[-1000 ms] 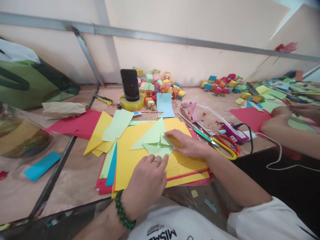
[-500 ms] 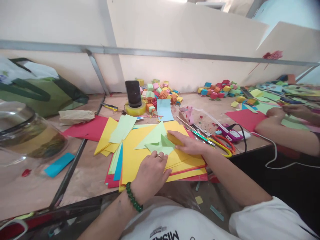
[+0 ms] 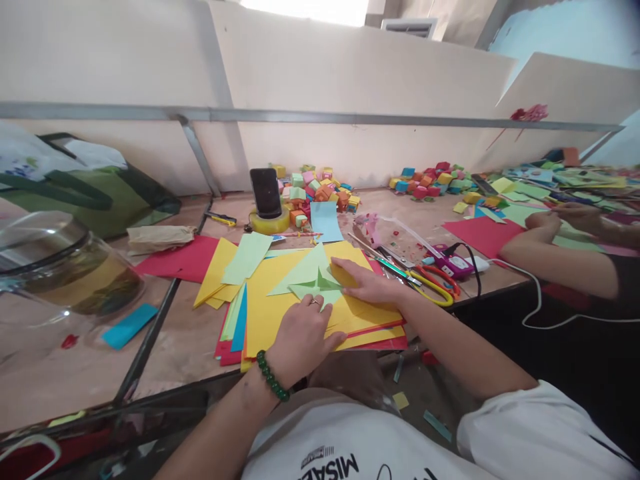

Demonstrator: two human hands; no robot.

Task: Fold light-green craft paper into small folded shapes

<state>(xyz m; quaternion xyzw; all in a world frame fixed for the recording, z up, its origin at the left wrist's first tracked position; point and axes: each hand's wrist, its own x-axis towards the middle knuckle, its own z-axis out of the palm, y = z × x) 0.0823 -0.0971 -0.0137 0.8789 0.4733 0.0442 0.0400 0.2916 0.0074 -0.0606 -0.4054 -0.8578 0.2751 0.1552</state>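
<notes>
A light green sheet of folded paper [image 3: 320, 291] lies on a stack of yellow paper [image 3: 265, 313], with a narrow flap standing up near its middle. My left hand [image 3: 303, 337], wearing a ring and a green bead bracelet [image 3: 273, 377], rests on the front edge of the green paper. Its fingers lie together over the sheet and the thumb is apart; the fingertips are partly hidden. My right hand [image 3: 367, 283] lies open at the right side of the green paper, fingers stretched out and touching it. More coloured sheets show under the stack.
A phone [image 3: 266, 192] stands on a tape roll [image 3: 270, 221] behind the stack, near piled paper cubes [image 3: 320, 190]. Scissors [image 3: 435, 287] and a purple power strip [image 3: 454, 263] lie right. A glass jar [image 3: 90, 273] stands left. Another person's arm [image 3: 555, 257] is at far right.
The raised flap of the green paper now looks narrower and the folds beside it flatter. Both hands stay nearly in place. The whole view has shifted slightly.
</notes>
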